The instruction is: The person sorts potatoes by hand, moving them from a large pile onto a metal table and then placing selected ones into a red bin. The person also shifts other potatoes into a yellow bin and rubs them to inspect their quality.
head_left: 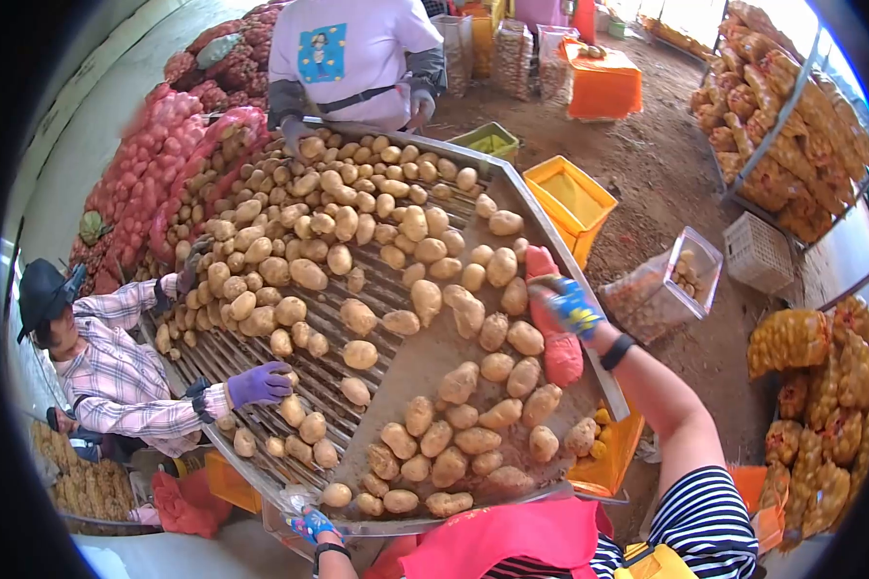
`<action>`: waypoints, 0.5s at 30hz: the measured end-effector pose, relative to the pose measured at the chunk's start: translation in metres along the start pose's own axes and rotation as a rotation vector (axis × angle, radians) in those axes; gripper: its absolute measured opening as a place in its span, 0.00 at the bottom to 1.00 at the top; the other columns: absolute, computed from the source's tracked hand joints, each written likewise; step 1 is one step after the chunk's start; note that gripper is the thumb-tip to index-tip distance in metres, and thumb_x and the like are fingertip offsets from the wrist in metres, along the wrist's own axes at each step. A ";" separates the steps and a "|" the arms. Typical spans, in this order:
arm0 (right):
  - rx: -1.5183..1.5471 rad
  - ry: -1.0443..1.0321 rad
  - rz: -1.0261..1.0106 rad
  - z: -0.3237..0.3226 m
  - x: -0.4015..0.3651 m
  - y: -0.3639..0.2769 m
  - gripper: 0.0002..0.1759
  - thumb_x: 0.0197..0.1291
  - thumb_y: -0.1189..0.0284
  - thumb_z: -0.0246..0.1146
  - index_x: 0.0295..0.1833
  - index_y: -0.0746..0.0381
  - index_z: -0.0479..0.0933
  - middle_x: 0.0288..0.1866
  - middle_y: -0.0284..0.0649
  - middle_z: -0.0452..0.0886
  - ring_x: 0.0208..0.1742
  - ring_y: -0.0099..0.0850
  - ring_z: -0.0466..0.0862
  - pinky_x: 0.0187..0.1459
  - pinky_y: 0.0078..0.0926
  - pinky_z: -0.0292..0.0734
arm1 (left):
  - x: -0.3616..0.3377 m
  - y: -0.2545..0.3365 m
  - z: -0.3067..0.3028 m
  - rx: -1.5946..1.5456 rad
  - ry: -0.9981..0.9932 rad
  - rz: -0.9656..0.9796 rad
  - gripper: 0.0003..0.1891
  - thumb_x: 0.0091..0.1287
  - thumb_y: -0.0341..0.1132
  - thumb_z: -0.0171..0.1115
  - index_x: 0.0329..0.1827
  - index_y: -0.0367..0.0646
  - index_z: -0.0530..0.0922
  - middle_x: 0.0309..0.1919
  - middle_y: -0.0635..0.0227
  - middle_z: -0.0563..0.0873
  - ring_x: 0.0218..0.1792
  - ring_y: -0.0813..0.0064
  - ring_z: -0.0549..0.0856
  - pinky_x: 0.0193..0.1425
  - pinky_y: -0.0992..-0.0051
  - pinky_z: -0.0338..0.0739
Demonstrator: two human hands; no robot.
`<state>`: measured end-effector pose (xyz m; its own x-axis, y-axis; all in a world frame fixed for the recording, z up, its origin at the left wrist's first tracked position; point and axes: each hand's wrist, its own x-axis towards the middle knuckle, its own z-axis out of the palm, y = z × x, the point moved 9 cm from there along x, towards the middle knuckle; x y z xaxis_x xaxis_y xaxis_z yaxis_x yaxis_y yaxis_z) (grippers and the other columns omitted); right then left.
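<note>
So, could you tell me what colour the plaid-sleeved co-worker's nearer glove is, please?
The glove is purple; the head view shows it.

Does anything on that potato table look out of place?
Yes: a red bundle lies among the potatoes by the table's right rim, under the right hand. It is the only non-potato there.

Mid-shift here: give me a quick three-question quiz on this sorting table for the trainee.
1. True or false: the wearer's right hand is at the table's right rim.
2. Which colour glove does the plaid-sleeved co-worker wear? A green, B purple, C white.
3. Fill in: the slatted table top is covered with ____.
Key: 1 true; 2 B; 3 potatoes.
</note>
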<state>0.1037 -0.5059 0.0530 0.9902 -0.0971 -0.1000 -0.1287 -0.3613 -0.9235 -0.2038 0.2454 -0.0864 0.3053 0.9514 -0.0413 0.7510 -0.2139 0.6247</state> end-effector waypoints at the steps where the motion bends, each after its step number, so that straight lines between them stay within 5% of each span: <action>1: -0.264 0.038 -0.172 0.026 0.017 -0.015 0.20 0.64 0.64 0.66 0.59 0.61 0.80 0.60 0.45 0.81 0.65 0.39 0.78 0.66 0.33 0.70 | -0.009 0.010 -0.004 -0.008 0.002 -0.008 0.26 0.70 0.36 0.57 0.67 0.30 0.68 0.59 0.43 0.81 0.53 0.46 0.83 0.55 0.53 0.79; 2: -0.193 -0.019 -0.100 0.047 0.038 -0.017 0.22 0.61 0.66 0.67 0.60 0.61 0.79 0.62 0.49 0.78 0.66 0.43 0.77 0.65 0.37 0.71 | -0.018 0.020 -0.008 -0.016 0.003 -0.016 0.25 0.70 0.37 0.58 0.66 0.30 0.69 0.59 0.42 0.81 0.52 0.47 0.83 0.55 0.54 0.78; 5: -0.634 0.197 -0.355 0.061 0.089 -0.029 0.25 0.55 0.66 0.65 0.59 0.61 0.76 0.54 0.49 0.80 0.59 0.49 0.79 0.59 0.44 0.75 | -0.039 0.030 -0.022 0.079 -0.012 -0.060 0.26 0.71 0.39 0.57 0.67 0.29 0.69 0.59 0.42 0.81 0.53 0.47 0.83 0.56 0.55 0.78; 8: -0.967 0.032 0.065 0.060 0.133 -0.008 0.24 0.58 0.66 0.60 0.61 0.57 0.76 0.60 0.48 0.78 0.61 0.41 0.78 0.59 0.40 0.75 | -0.049 0.034 -0.028 0.172 -0.032 -0.104 0.28 0.71 0.41 0.56 0.67 0.29 0.68 0.58 0.42 0.81 0.53 0.47 0.83 0.57 0.55 0.78; 10: -0.861 -0.174 -0.114 0.066 0.194 0.080 0.20 0.61 0.66 0.57 0.57 0.59 0.80 0.52 0.46 0.84 0.54 0.36 0.83 0.55 0.35 0.78 | -0.049 0.037 -0.029 0.220 -0.053 -0.119 0.28 0.71 0.42 0.56 0.67 0.29 0.68 0.58 0.42 0.81 0.54 0.48 0.83 0.57 0.56 0.78; 12: 0.031 0.088 0.259 0.025 0.176 0.000 0.16 0.61 0.67 0.58 0.48 0.63 0.85 0.30 0.41 0.86 0.36 0.34 0.87 0.43 0.29 0.82 | -0.048 0.043 -0.026 0.267 -0.079 -0.117 0.29 0.71 0.43 0.55 0.68 0.28 0.67 0.58 0.42 0.81 0.54 0.48 0.83 0.58 0.56 0.78; 15: -0.361 0.013 -0.178 0.038 0.186 -0.024 0.19 0.61 0.63 0.61 0.51 0.63 0.84 0.43 0.47 0.87 0.46 0.40 0.86 0.52 0.34 0.80 | -0.050 0.053 -0.026 0.343 -0.120 -0.107 0.31 0.72 0.46 0.54 0.68 0.28 0.67 0.58 0.42 0.81 0.55 0.48 0.83 0.59 0.57 0.77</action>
<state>0.2928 -0.4804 0.0428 0.9983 -0.0143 0.0564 0.0320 -0.6758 -0.7364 -0.1946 0.1924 -0.0306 0.2654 0.9440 -0.1961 0.9286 -0.1955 0.3155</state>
